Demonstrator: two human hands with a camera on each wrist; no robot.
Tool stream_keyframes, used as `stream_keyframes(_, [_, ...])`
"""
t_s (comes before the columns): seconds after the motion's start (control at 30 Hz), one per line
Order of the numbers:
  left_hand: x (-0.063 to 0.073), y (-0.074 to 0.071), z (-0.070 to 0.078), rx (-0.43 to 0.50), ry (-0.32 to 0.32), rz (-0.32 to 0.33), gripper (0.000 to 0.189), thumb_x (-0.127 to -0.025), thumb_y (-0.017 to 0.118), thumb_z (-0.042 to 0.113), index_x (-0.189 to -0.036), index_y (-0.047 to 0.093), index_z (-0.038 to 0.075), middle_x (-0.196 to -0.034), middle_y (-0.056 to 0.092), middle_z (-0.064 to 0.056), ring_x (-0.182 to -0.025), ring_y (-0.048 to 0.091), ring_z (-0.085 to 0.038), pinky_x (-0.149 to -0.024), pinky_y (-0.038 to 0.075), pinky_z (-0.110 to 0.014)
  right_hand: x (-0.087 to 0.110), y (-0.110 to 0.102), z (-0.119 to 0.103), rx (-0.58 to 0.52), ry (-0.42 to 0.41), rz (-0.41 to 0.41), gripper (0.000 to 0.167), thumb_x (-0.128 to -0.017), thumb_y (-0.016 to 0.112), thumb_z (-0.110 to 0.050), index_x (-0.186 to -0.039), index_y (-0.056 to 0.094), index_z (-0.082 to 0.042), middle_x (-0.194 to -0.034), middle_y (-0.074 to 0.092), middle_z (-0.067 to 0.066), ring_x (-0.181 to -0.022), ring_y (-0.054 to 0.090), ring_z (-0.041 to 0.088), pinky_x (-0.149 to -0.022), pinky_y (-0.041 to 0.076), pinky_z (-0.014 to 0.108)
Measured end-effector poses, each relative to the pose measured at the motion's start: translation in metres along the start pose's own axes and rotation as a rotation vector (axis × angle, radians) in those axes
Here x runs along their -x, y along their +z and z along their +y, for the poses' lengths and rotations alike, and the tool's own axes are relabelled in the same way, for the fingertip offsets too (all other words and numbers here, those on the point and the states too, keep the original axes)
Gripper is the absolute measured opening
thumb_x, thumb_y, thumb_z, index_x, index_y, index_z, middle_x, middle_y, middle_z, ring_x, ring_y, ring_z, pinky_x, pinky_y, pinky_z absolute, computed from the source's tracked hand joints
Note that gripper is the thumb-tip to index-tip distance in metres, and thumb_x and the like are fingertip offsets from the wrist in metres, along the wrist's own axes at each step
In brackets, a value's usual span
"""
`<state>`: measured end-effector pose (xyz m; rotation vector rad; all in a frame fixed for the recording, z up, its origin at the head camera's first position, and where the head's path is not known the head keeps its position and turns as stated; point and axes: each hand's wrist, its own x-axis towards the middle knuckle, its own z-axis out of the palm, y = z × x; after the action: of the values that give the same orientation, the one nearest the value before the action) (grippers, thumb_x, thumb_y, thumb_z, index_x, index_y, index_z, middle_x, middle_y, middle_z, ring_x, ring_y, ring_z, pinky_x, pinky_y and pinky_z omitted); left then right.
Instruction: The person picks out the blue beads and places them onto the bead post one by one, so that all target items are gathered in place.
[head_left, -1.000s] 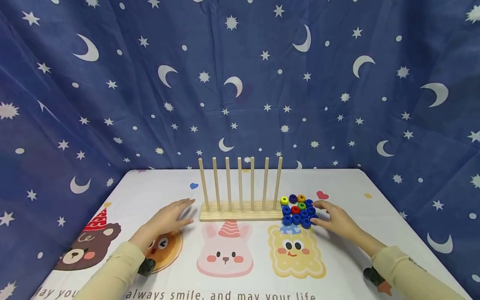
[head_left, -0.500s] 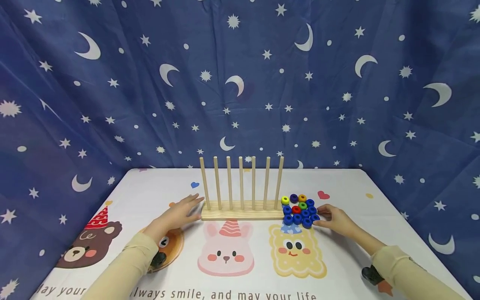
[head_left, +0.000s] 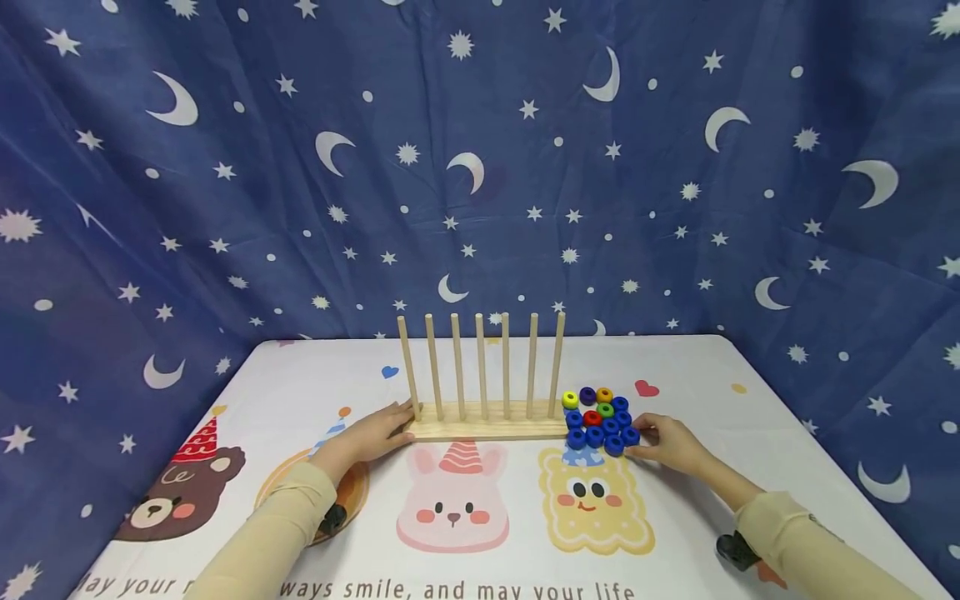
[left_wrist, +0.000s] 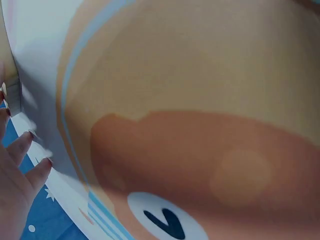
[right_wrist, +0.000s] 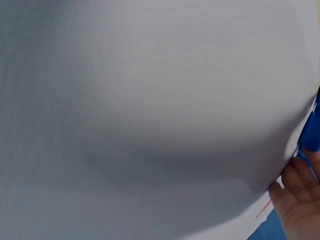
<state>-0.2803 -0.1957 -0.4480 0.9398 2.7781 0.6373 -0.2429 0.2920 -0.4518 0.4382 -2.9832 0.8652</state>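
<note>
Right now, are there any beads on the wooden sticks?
No, all seven sticks stand bare, and the beads lie on the table beside the wooden stand.

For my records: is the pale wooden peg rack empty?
Empty: the rack has seven bare wooden pegs; colourful round beads lie beside it.

worktop across lower frame, curtain behind. pegged stand on worktop, just below centre. rings clustered at stand's right end. left hand at stand's left end; right hand at cluster's right edge. printed rabbit below stand.
</note>
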Motion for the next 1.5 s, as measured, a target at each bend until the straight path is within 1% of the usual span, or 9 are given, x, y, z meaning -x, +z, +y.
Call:
stream_keyframes(0.1, [0.001,-0.003,0.004,0.038,-0.041,-0.039,0.060,-0.097,0.049,0.035,-0.142,0.037,-0.003,-0.148,0.030,-0.029,-0.134,0.024,-0.055,-0.106,0.021,-0.069,-0.001,0.002,-0.004,0.026,0.016,0.009,0.036,-0.076,0.077,-0.016,-0.098,0.063,0.008,-0.095,0.066,0.019,-0.089,0.062,0.030,-0.085,0.053,0.048])
stream_keyframes(0.23, [0.001,-0.008,0.009,0.013,-0.080,-0.097,0.056,-0.096,0.052,0.024,-0.141,0.037,-0.004,-0.149,0.028,-0.028,-0.134,0.024,-0.055,-0.105,0.021,-0.070,-0.005,0.003,-0.007,0.038,0.024,0.017,0.031,-0.078,0.075,-0.018,-0.096,0.064,0.005,-0.094,0.067,0.017,-0.089,0.062,0.030,-0.085,0.052,0.050])
stream_keyframes(0.4, [-0.002,-0.009,0.007,-0.007,-0.073,-0.120,0.055,-0.096,0.053,0.023,-0.141,0.037,-0.005,-0.149,0.028,-0.027,-0.135,0.025,-0.053,-0.107,0.024,-0.066,-0.006,0.002,-0.003,0.039,0.019,0.008,0.028,-0.080,0.074,-0.019,-0.094,0.065,0.003,-0.093,0.068,0.016,-0.089,0.063,0.030,-0.085,0.052,0.050])
stream_keyframes(0.6, [-0.005,-0.004,0.006,0.028,-0.069,-0.140,0.056,-0.096,0.052,0.022,-0.142,0.035,-0.005,-0.150,0.026,-0.028,-0.135,0.023,-0.053,-0.108,0.021,-0.066,0.002,-0.004,-0.002,0.007,-0.002,-0.019,0.029,-0.081,0.073,-0.018,-0.095,0.066,0.006,-0.094,0.068,0.019,-0.091,0.065,0.033,-0.084,0.053,0.049])
stream_keyframes(0.83, [-0.002,0.001,0.006,0.044,-0.082,-0.092,0.056,-0.097,0.049,0.021,-0.144,0.031,-0.005,-0.151,0.022,-0.028,-0.136,0.019,-0.055,-0.106,0.013,-0.072,0.000,-0.008,0.000,-0.019,-0.052,-0.054,0.028,-0.083,0.070,-0.017,-0.098,0.065,0.007,-0.097,0.068,0.021,-0.094,0.065,0.036,-0.084,0.053,0.049])
stream_keyframes(1.07, [0.001,0.004,0.006,0.021,-0.121,-0.127,0.057,-0.101,0.041,0.023,-0.147,0.022,-0.002,-0.155,0.014,-0.025,-0.139,0.013,-0.052,-0.106,0.006,-0.073,0.002,-0.006,0.000,-0.022,-0.042,-0.075,0.033,-0.085,0.068,-0.018,-0.103,0.063,0.009,-0.103,0.066,0.024,-0.099,0.063,0.039,-0.087,0.051,0.050])
stream_keyframes(1.23, [0.002,0.005,0.008,-0.011,-0.130,-0.100,0.055,-0.102,0.038,0.022,-0.148,0.021,-0.002,-0.155,0.014,-0.025,-0.140,0.013,-0.050,-0.108,0.005,-0.072,0.001,-0.008,0.000,-0.027,-0.050,-0.089,0.035,-0.087,0.066,-0.019,-0.106,0.062,0.011,-0.106,0.064,0.026,-0.102,0.061,0.040,-0.089,0.049,0.052])
stream_keyframes(1.4, [0.001,0.006,0.012,0.015,-0.133,-0.080,0.054,-0.102,0.038,0.022,-0.148,0.022,-0.003,-0.155,0.014,-0.025,-0.141,0.012,-0.048,-0.109,0.004,-0.070,0.004,-0.010,0.003,0.008,-0.060,-0.082,0.035,-0.087,0.066,-0.018,-0.105,0.062,0.012,-0.112,0.062,0.031,-0.105,0.060,0.043,-0.091,0.049,0.052])
stream_keyframes(1.5, [0.002,0.008,0.012,0.038,-0.144,-0.089,0.055,-0.102,0.038,0.021,-0.148,0.021,-0.003,-0.155,0.014,-0.025,-0.142,0.011,-0.048,-0.110,0.003,-0.069,0.008,-0.009,0.003,0.007,-0.068,-0.072,0.034,-0.086,0.067,-0.017,-0.104,0.063,0.011,-0.109,0.064,0.029,-0.100,0.062,0.041,-0.087,0.051,0.050])
